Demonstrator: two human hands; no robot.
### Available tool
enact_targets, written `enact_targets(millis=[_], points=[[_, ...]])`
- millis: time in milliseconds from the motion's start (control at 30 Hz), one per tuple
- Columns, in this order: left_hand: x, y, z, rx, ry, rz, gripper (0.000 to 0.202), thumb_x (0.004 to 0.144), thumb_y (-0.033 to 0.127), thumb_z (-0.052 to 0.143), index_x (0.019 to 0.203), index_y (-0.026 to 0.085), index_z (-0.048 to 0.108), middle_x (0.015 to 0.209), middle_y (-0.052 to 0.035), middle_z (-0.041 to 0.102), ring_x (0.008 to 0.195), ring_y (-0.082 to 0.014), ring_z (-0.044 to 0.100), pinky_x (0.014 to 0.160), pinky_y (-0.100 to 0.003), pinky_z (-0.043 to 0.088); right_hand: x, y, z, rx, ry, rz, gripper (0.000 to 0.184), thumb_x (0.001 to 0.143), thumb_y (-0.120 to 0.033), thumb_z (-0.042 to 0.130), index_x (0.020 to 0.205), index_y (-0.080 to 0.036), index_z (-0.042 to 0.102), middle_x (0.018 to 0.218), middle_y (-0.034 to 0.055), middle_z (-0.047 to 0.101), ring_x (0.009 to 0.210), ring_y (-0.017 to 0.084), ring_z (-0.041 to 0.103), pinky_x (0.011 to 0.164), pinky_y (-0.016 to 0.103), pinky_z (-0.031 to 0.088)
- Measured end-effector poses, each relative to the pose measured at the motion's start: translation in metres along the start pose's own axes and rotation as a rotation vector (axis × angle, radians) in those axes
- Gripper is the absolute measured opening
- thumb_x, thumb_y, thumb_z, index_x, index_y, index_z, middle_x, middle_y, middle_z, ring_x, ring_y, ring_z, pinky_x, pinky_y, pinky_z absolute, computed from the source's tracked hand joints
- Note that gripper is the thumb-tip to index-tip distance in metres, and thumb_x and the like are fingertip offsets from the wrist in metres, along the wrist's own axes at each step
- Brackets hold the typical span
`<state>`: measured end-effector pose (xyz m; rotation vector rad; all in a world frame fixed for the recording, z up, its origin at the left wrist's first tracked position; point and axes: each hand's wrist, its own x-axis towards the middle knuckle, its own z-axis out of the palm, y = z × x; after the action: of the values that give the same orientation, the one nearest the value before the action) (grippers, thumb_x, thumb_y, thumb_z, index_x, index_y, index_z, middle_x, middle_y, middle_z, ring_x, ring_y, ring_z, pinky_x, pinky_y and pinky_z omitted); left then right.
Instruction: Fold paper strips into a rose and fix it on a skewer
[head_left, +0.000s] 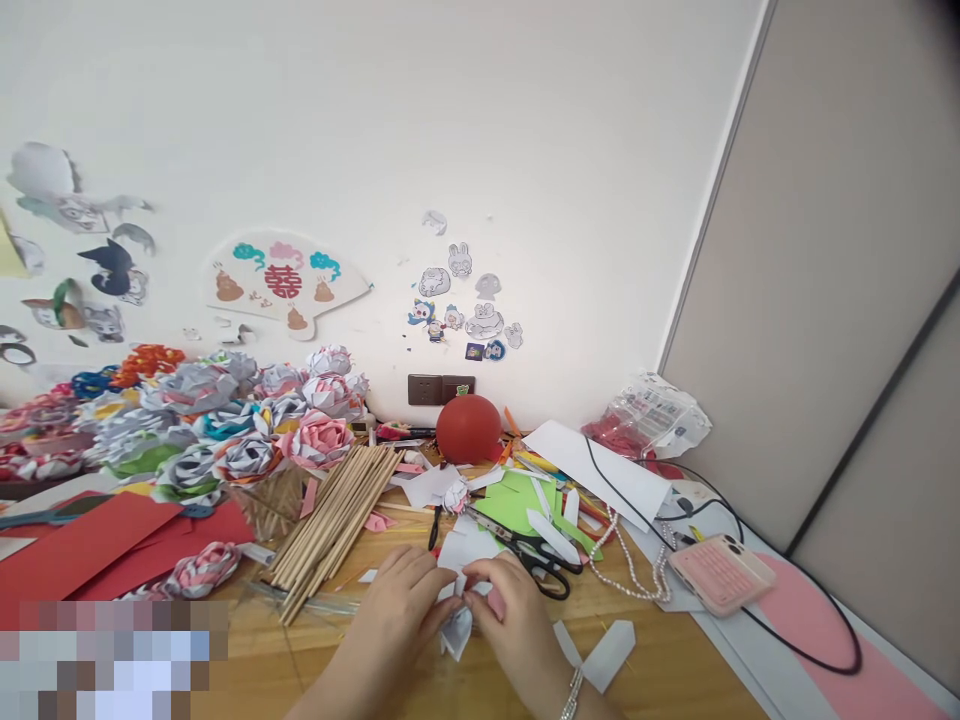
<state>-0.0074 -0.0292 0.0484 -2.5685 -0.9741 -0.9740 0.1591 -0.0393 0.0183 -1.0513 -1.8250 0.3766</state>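
Observation:
My left hand (405,607) and my right hand (508,607) meet at the front middle of the wooden table. Both are closed, thumbs and forefingers pinching a small folded white paper piece (456,636) between them. A bit of pink shows beside my right fingers. Just beyond the hands lies a pair of black-handled scissors (551,575), next to white paper and green paper sheets (517,505). Right of my right wrist are cut white paper strips (609,655) with pointed ends. A small paper flower (455,495) sits behind the hands.
Wooden sticks (341,520) lie in a bundle at left. Paper flowers (247,455) are heaped behind them, beside red paper (82,545). A red balloon (469,428) rests near the wall. To the right are a pearl string (626,575), a pink phone (721,573) and a black cable (855,640).

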Motion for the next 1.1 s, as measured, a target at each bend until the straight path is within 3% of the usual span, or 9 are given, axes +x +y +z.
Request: enact_targets(millis=[433,633,1100], points=[[-0.004,0.000,0.006,-0.115,0.120,-0.032,0.007,0.084,0.022,0.054,0.079,0.018,0.058,0.067,-0.0019,0.064,0.064,-0.0171,0.057,0.062,-0.029,0.043,-0.003,0.002,0.003,0.008,0.073,0.007,0.020,0.073,-0.001,0.061,0.083,-0.018,0.061,0.080,0.0024,0.062,0.079,0.018,0.057,0.069,0.027,0.043],[0.001,0.006,-0.003,-0.106,0.219,0.039,0.002,0.084,0.018,0.055,0.085,0.018,0.057,0.073,-0.0025,0.067,0.069,-0.0167,0.058,0.067,-0.030,0.043,-0.002,-0.004,-0.003,0.037,0.112,-0.142,0.016,0.080,-0.006,0.055,0.085,-0.021,0.057,0.082,0.0016,0.064,0.081,0.017,0.056,0.071,0.028,0.044],[0.005,0.010,-0.009,-0.037,0.226,0.113,0.015,0.087,0.013,0.045,0.078,0.019,0.055,0.071,-0.0003,0.068,0.071,-0.0157,0.057,0.068,-0.029,0.039,0.001,-0.009,-0.012,-0.030,0.077,-0.296,0.011,0.087,-0.013,0.048,0.088,-0.022,0.055,0.086,0.0020,0.064,0.082,0.016,0.055,0.073,0.029,0.045]])
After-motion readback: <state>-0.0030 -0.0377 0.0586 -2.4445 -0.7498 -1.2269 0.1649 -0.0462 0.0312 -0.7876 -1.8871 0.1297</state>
